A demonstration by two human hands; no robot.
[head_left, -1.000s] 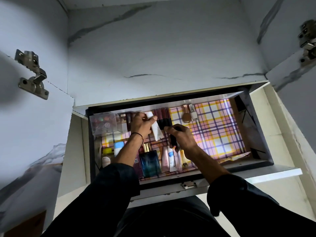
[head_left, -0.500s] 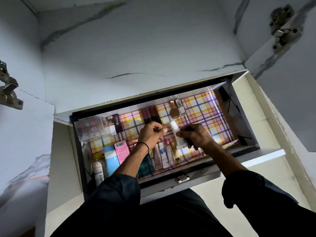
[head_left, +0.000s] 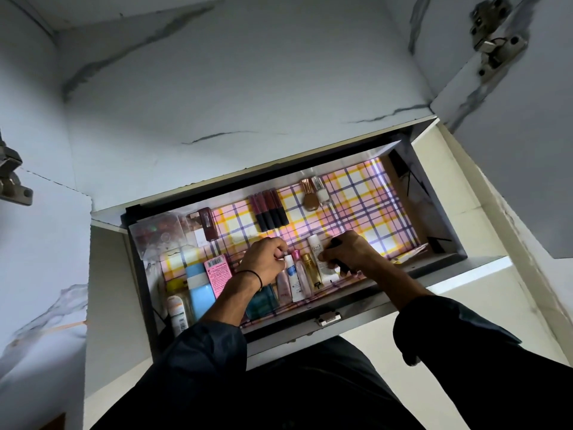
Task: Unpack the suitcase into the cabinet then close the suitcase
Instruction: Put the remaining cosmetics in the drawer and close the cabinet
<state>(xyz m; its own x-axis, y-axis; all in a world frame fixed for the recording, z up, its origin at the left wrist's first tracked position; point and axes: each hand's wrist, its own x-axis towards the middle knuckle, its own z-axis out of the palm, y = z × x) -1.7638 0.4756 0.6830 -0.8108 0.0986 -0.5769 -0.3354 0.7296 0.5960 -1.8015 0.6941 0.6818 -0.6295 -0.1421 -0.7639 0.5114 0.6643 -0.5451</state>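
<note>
An open cabinet drawer [head_left: 310, 328] with a plaid liner [head_left: 372, 206] holds cosmetics. My left hand [head_left: 265, 262] is curled, its fingertips pinched at the cap of a white-and-blue tube [head_left: 294, 277] in a row with a pink tube [head_left: 300, 271] and a gold bottle [head_left: 311, 270]. My right hand [head_left: 350, 252] grips a black stick-like item [head_left: 336, 242] and rests its fingertips on a white tube [head_left: 314, 245] lying at the right end of that row. The suitcase is out of view.
Dark lipsticks [head_left: 269, 212] and nail polish bottles [head_left: 311, 197] lie at the drawer's back. A clear box [head_left: 158, 234], blue bottle [head_left: 198, 283], pink box [head_left: 218, 271] and teal perfume bottle [head_left: 260, 302] fill the left side. Open cabinet doors with hinges [head_left: 496, 41] flank the drawer.
The white tube went from my left hand down into the row beside the gold bottle. Both hands moved toward the drawer's front. The view shifted left.
</note>
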